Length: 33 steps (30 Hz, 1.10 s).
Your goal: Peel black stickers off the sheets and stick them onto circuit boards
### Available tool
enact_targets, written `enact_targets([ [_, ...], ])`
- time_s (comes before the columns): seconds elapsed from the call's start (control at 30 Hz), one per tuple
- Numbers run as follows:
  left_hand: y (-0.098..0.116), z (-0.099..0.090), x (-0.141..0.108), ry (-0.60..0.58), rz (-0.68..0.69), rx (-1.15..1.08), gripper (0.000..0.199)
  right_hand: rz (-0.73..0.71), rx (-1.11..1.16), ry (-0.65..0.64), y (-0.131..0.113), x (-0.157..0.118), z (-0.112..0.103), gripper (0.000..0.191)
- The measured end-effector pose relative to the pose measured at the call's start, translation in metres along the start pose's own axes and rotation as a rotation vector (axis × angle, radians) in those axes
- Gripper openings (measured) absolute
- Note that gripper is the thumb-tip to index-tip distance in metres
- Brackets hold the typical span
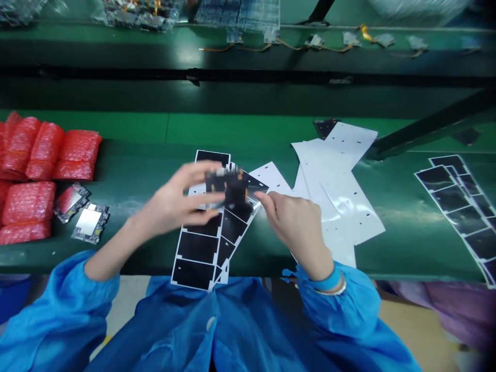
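Fingers [211, 198] of the left hand [166, 199] parted but closed round the left side of a dark circuit board [219, 183], which is blurred; exact contact points can't be told. Right hand [300, 222] near the board's right side: thumb out toward it, a gap between, other fingers folded under. Can't tell if they hold anything. Blue band [327, 280] round right wrist.

Board is up over the middle of the green desk [143, 160], above black-panelled sheets [197, 247]. Those sheets overlap, fanned, and hang slightly over the desk's front edge. White sheets [331, 178] lie loosely piled right of middle, from near the back down to the front edge, partly behind the right hand. Dark piece [324, 127] at their back end, partly covered.

Desk's left end: red bubble-wrap packs [29, 206], in two rows. Just beside them, toward the middle, two more boards [91, 223], flat, close together. Near the desk's right end: black-panelled strips [461, 212], overlapping, slanting to the front edge. Shelf [174, 51] beyond the back edge carries small wired modules [314, 41].
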<state>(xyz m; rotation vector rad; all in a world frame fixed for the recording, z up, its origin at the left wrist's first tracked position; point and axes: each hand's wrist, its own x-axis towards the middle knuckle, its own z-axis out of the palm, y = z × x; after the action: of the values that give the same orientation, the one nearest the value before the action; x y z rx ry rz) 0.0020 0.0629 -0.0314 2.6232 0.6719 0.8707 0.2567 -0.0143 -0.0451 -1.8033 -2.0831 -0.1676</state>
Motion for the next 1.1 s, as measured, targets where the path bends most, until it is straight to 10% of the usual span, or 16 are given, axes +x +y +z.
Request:
enact_targets([
  [0.1, -0.06, 0.011, 0.036, 0.012, -0.3, 0.103, 0.042, -0.106, 0.223, -0.142, -0.011, -0.009, 0.027, 0.061],
  [0.23, -0.1, 0.02, 0.046, -0.101, -0.584, 0.247, 0.074, -0.332, 0.492, -0.375, -0.037, -0.024, 0.068, 0.122],
  [0.47, -0.024, -0.002, -0.046, -0.172, -0.766, 0.031, 0.039, -0.277, 0.738, -0.263, -0.03, -0.026, 0.099, 0.096],
  [0.63, 0.025, 0.017, -0.098, -0.142, -0.88, -0.393, 0.034, -0.213, 0.806, -0.23, -0.024, -0.018, 0.093, 0.069],
  [0.83, 0.051, 0.047, -0.1, 0.237, -0.971, -0.643, 0.016, -0.285, 0.649, -0.062, -0.033, -0.012, 0.063, 0.062],
  [1.1, 0.07, 0.055, -0.085, 0.296, -0.843, -0.493, 0.006, -0.492, 0.587, 0.067, -0.054, -0.006, 0.034, 0.017],
])
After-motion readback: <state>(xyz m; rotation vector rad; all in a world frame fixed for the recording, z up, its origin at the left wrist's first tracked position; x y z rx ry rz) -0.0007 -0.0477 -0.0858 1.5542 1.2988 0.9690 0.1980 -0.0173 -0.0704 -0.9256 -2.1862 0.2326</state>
